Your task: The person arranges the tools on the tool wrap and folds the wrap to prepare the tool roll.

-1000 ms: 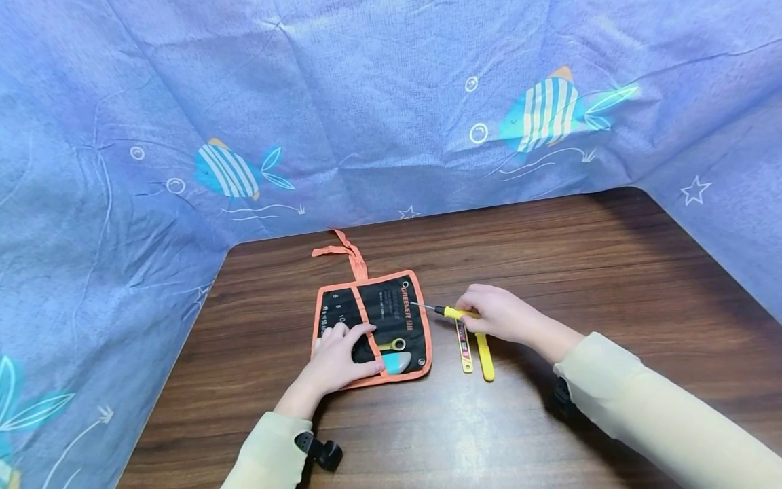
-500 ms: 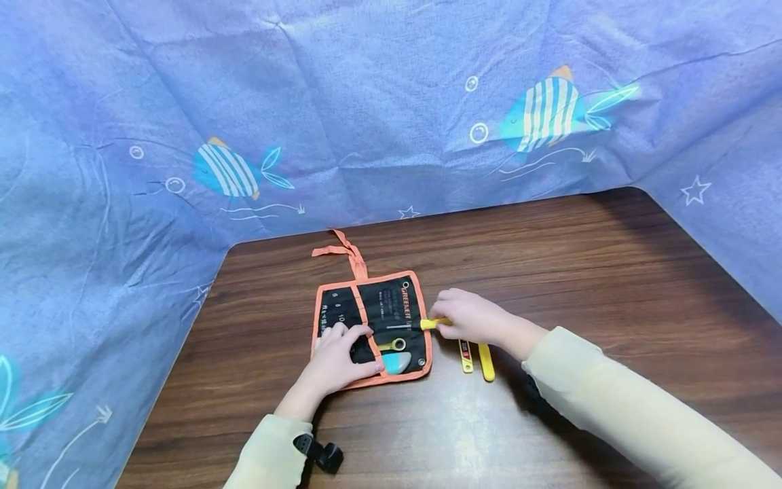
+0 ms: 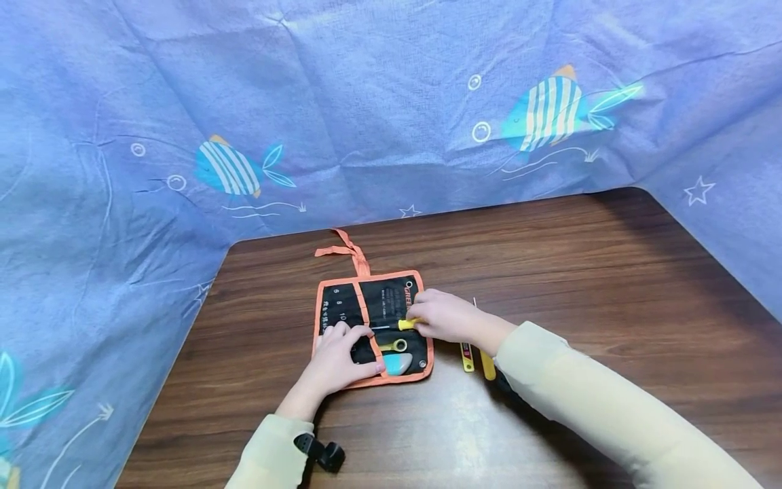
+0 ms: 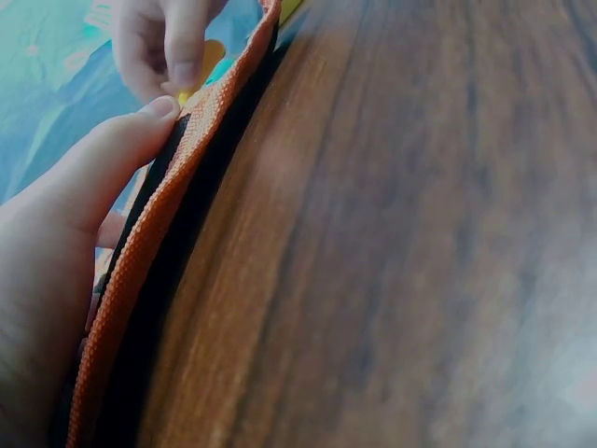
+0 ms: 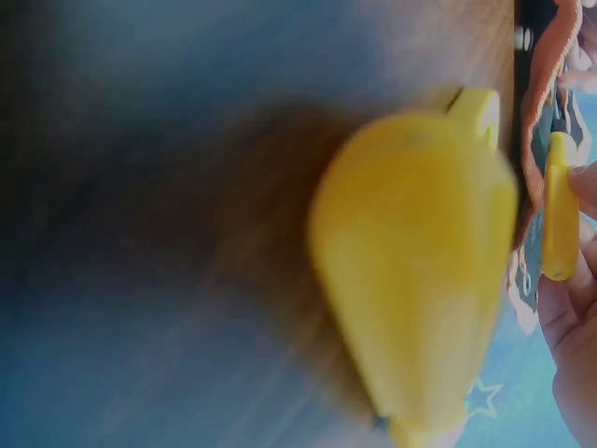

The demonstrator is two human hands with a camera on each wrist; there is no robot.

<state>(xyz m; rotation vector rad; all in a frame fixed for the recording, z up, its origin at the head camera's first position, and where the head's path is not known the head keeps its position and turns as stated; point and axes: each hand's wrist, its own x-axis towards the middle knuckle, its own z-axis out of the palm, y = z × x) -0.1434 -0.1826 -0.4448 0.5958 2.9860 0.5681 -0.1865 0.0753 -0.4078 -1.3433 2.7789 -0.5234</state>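
A black tool pouch (image 3: 394,299) with orange trim lies unfolded on the table. My left hand (image 3: 339,356) holds its orange pocket edge, index finger and thumb spread along it; the left wrist view shows the thumb at the orange trim. My right hand (image 3: 446,316) pinches the yellow handle of a screwdriver (image 5: 560,215). Its thin metal shaft lies low over the pouch, the tip right at the pocket edge beside the left index finger. A ring-ended wrench (image 3: 400,345) and a turquoise-and-grey rounded tool (image 3: 397,364) stick out of the pocket.
Right of the pouch lie a flat yellow tool with a pink label (image 3: 467,356) and a yellow-handled tool (image 3: 487,367), partly under the right forearm. A blurred yellow handle (image 5: 415,252) fills the right wrist view. Orange ties (image 3: 351,251) trail behind the pouch; a blue curtain (image 3: 391,102) backs the table.
My right hand has moved left with the screwdriver, from beside the pouch to over it, bringing the tip to the pocket edge. My left hand has stayed in place.
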